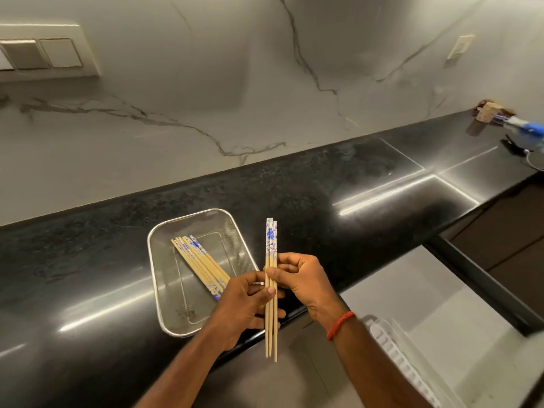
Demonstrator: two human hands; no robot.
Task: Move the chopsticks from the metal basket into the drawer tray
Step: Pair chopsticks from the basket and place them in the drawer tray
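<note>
- Metal basket [164,290] on the black counter [88,260], loose chopsticks [200,265] lying inside.
- Your left hand [244,304] pinches the held bundle [271,290], thumb pressed on the front.
- Your right hand [303,279] grips it too, upright.
- Open drawer [441,304], white tray [394,348] inside.

Head view looks steeply down, close over the counter [294,187]

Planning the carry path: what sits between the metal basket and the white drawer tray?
In the head view, only bare black countertop edge and both hands, left hand and right hand, gripping the held chopsticks between metal basket and drawer tray.
</note>
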